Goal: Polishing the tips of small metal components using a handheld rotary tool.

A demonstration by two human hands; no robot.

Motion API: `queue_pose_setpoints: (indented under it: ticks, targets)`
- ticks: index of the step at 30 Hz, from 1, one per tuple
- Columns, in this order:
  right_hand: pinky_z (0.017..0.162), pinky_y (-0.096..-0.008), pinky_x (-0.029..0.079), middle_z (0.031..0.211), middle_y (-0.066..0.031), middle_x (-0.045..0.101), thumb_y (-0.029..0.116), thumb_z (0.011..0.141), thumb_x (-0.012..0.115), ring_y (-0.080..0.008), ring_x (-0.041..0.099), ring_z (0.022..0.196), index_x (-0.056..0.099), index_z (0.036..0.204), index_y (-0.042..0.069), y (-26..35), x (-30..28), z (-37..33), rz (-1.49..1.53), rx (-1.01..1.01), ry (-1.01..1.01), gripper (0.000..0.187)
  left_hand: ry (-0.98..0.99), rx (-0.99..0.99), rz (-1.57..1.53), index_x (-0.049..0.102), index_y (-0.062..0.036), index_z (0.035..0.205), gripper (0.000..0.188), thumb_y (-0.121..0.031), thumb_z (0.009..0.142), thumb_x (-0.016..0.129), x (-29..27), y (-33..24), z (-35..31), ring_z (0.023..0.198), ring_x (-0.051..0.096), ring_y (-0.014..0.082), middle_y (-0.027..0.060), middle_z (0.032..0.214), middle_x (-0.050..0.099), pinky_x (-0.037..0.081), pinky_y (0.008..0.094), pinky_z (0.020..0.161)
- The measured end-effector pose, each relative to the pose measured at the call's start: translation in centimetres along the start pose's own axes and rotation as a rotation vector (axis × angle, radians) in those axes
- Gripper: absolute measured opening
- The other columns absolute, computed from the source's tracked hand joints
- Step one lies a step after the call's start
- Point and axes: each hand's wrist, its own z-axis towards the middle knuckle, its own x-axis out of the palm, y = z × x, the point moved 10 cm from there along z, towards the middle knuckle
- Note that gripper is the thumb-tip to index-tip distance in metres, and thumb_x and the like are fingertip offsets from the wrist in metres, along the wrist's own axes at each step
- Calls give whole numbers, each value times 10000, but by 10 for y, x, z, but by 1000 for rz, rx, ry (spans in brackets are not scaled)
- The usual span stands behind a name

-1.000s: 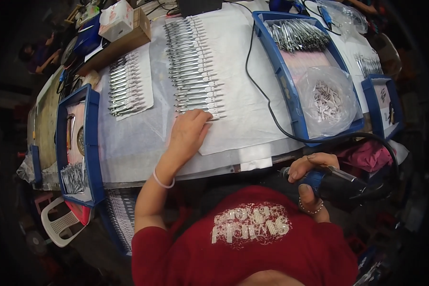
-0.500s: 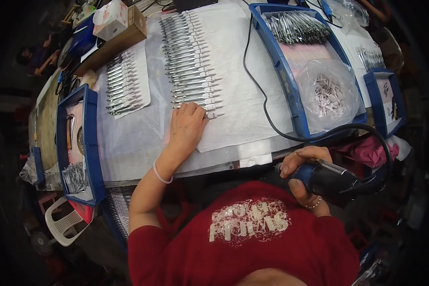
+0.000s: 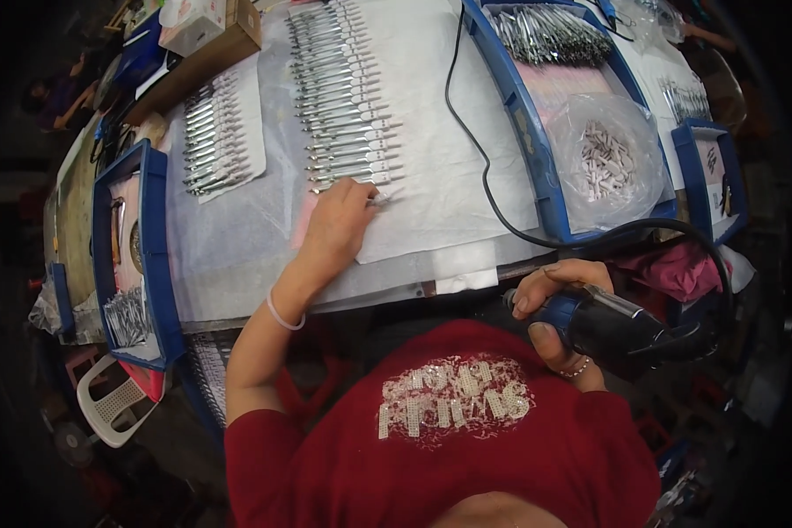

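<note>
Head view. A person in a red shirt works at a desk spread with pale sheeting. The left hand, with a light band at its wrist, rests at the near end of a long column of slim metal rods. Its fingers bend over the nearest rod, whose pale end shows slightly blurred just beside the fingertips; whether they pinch it cannot be told. The rods lie crosswise, side by side, pale ends to the right. A shorter row of similar rods occupies a white sheet to the left, near a cardboard box.

The right hand, a beaded bracelet at its wrist, grips a black-and-blue handheld power tool in front of the desk's near edge. The tool lies tilted, its nose toward the left, and a black cable loops from its rear over the desk.

Right of the column, a large blue tray contains a bundle of metal rods and, nearer the person, a clear plastic bag of small whitish pieces. A smaller blue tray stands beyond it. At the left edge, another blue tray holds loose metal parts.
</note>
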Motion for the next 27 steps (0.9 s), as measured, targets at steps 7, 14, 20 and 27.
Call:
queue_pose_setpoints:
  ticks: [7, 14, 20, 27]
  targets:
    - [624, -231, 460, 868, -106, 582, -44, 751, 683, -118, 564, 720, 380, 1241, 1, -6, -6, -4, -51, 40, -27, 578, -29, -431, -907, 440, 8, 1086, 169, -10, 928, 499, 5, -33, -49, 629, 542, 89, 83, 855, 624, 447, 220, 577]
    - [678, -218, 472, 1014, -117, 615, -3, 786, 676, -89, 566, 725, 425, 1184, 26, -46, -4, -21, 3, 293, -133, 471, 412, -697, -1515, 594, 18, 1152, 326, -227, 999, 444, 117, -91, -99, 585, 475, 41, 38, 765, 609, 394, 170, 550]
    - [636, -218, 495, 901, -67, 662, 66, 717, 777, -88, 623, 703, 578, 1021, -7, -76, 4, -33, -199, 470, -67, 371, 376, -873, -1809, 612, 9, 1088, 430, -349, 1011, 387, 161, -100, -113, 552, 440, 62, 17, 693, 557, 363, 199, 527]
    - [756, -250, 500, 961, -78, 684, 11, 670, 769, -113, 648, 840, 602, 1011, 1, -94, 20, -38, -196, 515, 38, 380, 241, -963, -2208, 604, -18, 1017, 403, -373, 999, 415, 179, -103, -115, 527, 434, 83, 9, 687, 533, 342, 220, 486]
